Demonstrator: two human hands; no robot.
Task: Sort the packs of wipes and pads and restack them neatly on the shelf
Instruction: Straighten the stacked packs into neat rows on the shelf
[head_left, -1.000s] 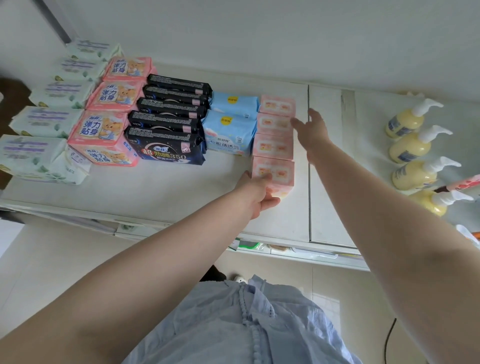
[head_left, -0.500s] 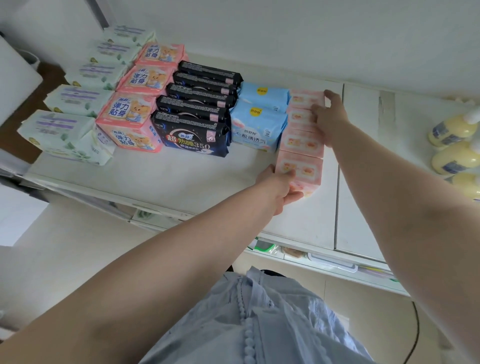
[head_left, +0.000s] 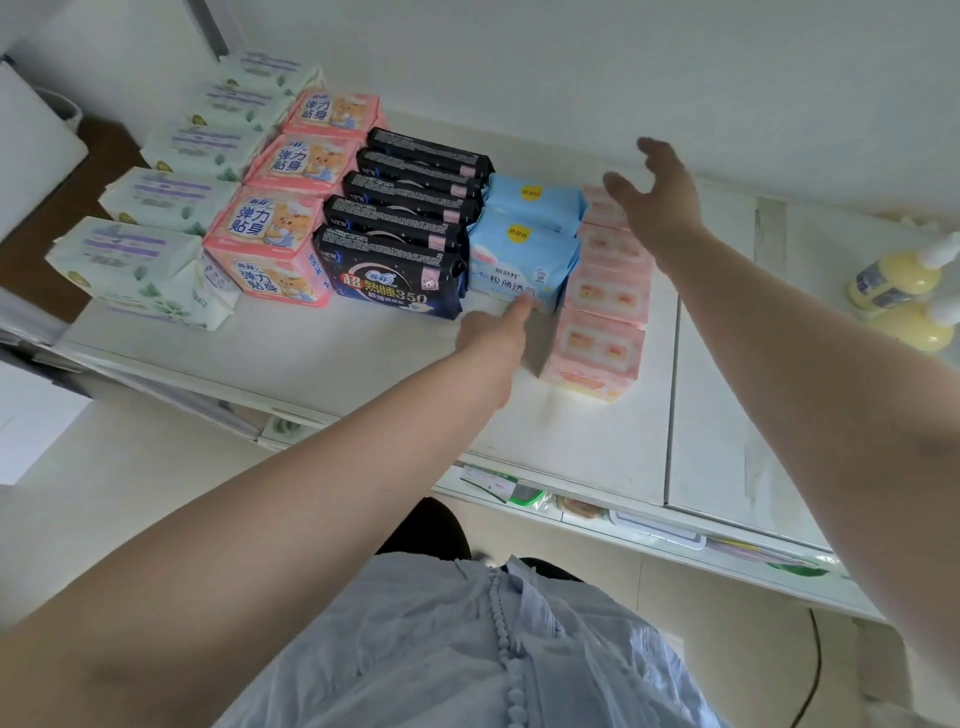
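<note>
Packs of pads and wipes stood in sorted rows across the shelf (head_left: 332, 364), centre and upper left of frame. Left hand (head_left: 493, 338) reached with a finger extended to the front blue pack (head_left: 519, 265), gripping nothing. Right hand (head_left: 654, 192) hovered spread open above the light pink row (head_left: 602, 312), holding nothing. Further left: dark packs (head_left: 395, 270), bear-print pink packs (head_left: 270, 249), white wipes (head_left: 130, 260). Sorting looked nearly done; only small straightening seemed left.

Packs in side-by-side rows on the white shelf top (head_left: 322, 358)

From left: white leaf-print wipe packs (head_left: 130, 260), pink bear-print packs (head_left: 270, 244), black pad packs (head_left: 395, 270), light-blue packs (head_left: 519, 260), pale-pink packs (head_left: 602, 338); yellow pump bottles (head_left: 893, 280) far right, well apart.
</note>
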